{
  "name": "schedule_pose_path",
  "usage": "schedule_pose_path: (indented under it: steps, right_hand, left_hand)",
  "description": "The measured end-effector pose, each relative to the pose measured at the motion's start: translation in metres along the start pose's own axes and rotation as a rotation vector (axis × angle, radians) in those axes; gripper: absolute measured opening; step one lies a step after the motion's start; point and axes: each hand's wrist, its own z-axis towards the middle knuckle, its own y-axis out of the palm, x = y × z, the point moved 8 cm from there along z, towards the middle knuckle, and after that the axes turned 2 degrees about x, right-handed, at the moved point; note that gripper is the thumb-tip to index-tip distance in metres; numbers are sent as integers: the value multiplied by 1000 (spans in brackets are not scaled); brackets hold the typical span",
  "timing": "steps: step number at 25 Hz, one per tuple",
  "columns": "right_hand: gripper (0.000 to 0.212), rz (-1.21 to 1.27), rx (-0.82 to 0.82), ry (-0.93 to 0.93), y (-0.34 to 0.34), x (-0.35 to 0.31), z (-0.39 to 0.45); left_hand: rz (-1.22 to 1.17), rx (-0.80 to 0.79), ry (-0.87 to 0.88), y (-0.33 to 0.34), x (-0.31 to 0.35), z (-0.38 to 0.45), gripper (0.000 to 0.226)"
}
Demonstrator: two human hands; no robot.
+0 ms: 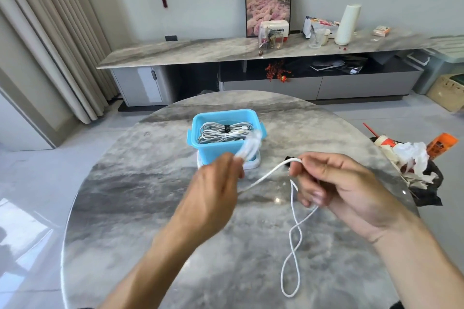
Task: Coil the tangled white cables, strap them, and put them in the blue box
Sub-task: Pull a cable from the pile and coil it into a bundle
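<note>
Nearest to me, the free part of the white cable (292, 253) lies on the surface (125, 208) in a loose figure-eight, its long axis going from near to far, up to my right hand (334, 183). This grip is curled and pinches the cable; from there the line goes left to my left hand (216, 183), which holds blurred white loops. I judge the right hand feeds and the left winds. Farther, the blue box (226, 138) already holds strapped coils (221, 132).
</note>
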Motion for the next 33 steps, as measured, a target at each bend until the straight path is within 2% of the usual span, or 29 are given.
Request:
schedule_pose_path:
  steps: [2,4,7,9,10,13,15,16,19,23,25,26,27,30,31,33]
  right_hand:
    - [27,57,32,-45,3,2,2]
    - [21,25,27,-95,11,5,4]
    - [19,-190,119,-171,5,0,5]
    - [18,-386,189,-284,1,-16,2]
    - [18,-406,223,-310,-1,-20,0]
    - [14,-105,279,-153,-1,-4,0]
    - [16,93,267,-50,7,11,2]
    - [16,105,287,-45,8,13,2]
    - [7,2,416,-124,0,6,0]
    - [7,-175,549,-255,-7,2,-6]
    - [6,-333,575,-336,-2,1,-7]
    - [10,-375,572,-320,0,4,-6]
    - [16,-333,529,-246,1,10,-2]
    - [35,238,214,30,26,31,12]
    - [35,354,179,55,31,30,13]
    - [33,466,230,47,33,30,13]
  left_hand:
    - [52,-127,128,21,19,-10,36]
    - [-16,-203,141,29,24,-14,40]
    - [1,-251,157,32,19,-16,38]
    - [-57,-246,92,36,15,-17,38]
    - [-126,-233,23,36,11,-16,40]
    - [-397,-241,-160,41,3,-13,40]
    - [-524,-313,-176,48,9,-15,37]
    - [-566,-356,-169,51,14,-17,36]
    - [-647,-429,-210,55,19,-21,33]
    - [-674,-444,-253,55,16,-20,33]
    - [-708,-447,-269,55,13,-21,33]
    - [-719,-460,-272,56,12,-23,33]
    - [-709,-480,-269,57,12,-24,34]
    - [-721,-574,-290,63,14,-31,35]
    - [-786,-614,-307,67,18,-35,34]
    - [-945,-668,-365,76,26,-43,31]
